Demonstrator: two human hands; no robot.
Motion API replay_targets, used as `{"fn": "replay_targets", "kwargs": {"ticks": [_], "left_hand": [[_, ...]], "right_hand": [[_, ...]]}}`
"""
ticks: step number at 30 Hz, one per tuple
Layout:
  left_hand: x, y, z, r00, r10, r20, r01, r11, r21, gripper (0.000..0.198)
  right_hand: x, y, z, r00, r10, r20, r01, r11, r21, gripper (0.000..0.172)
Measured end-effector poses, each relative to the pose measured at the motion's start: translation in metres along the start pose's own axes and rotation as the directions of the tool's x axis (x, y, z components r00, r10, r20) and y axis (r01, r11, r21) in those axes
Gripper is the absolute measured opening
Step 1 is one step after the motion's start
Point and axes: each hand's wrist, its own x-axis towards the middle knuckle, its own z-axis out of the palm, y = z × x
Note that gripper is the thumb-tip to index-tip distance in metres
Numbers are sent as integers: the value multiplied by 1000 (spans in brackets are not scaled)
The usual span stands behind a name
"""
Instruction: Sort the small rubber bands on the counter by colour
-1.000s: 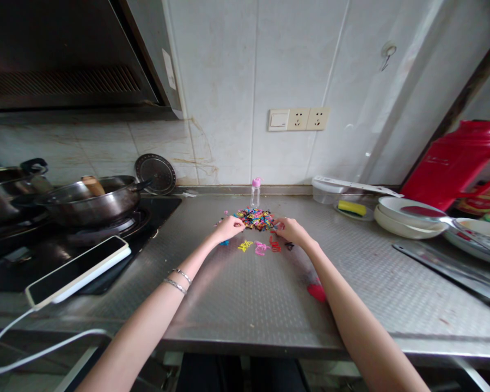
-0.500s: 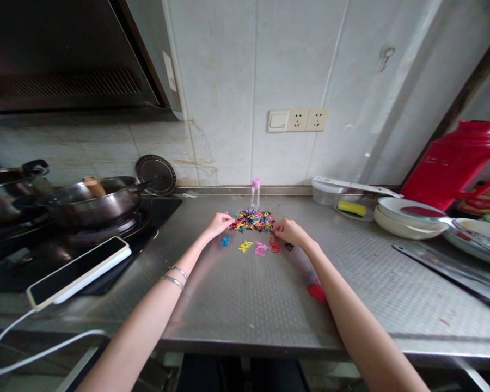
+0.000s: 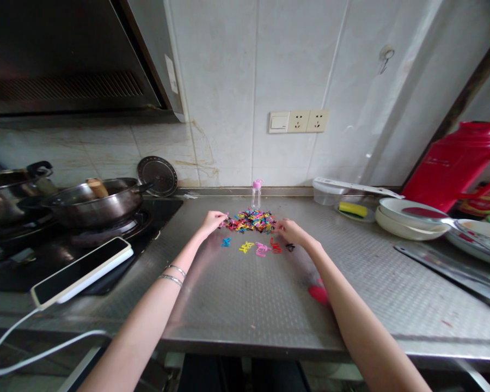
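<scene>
A heap of small multicoloured rubber bands point(image 3: 251, 221) lies on the metal counter. My left hand point(image 3: 213, 221) is at the heap's left edge, thumb and fingertips pinched together; whatever is between them is too small to name. At the right edge is my right hand point(image 3: 291, 230), its fingers bent inward and closed at the tips, their contents hidden. In front of the heap runs a row of sorted bands: blue bands point(image 3: 226, 242), yellow bands point(image 3: 246, 247), pink bands point(image 3: 262, 249), red bands point(image 3: 275, 246) and black bands point(image 3: 289, 247). Behind the heap stands a clear bottle with a pink cap point(image 3: 256, 195).
On the left are a stove with a steel pan point(image 3: 96, 204) and a phone point(image 3: 81, 269) with a white cable. To the right stand a plastic tub point(image 3: 327, 193), a yellow sponge point(image 3: 353, 209), stacked bowls point(image 3: 410, 220), a cleaver point(image 3: 449, 275) and a red thermos point(image 3: 453, 163).
My left hand has shifted left, away from the heap's middle, uncovering bands at that edge. The right hand has moved slightly to the right.
</scene>
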Motion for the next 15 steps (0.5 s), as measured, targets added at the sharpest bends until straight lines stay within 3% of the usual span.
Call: {"fn": "replay_targets", "kwargs": {"ticks": [7,15], "left_hand": [[7,-13,-17,999,36,-20,-31,978,207,22],[9,-18,-26,991,-18,129,-40,900,434,21]], "right_hand": [[-1,-9,-13,974,-106,199,80,988,135,13],[-5,-19,-19,999,-7,43,2,992,127,19]]}}
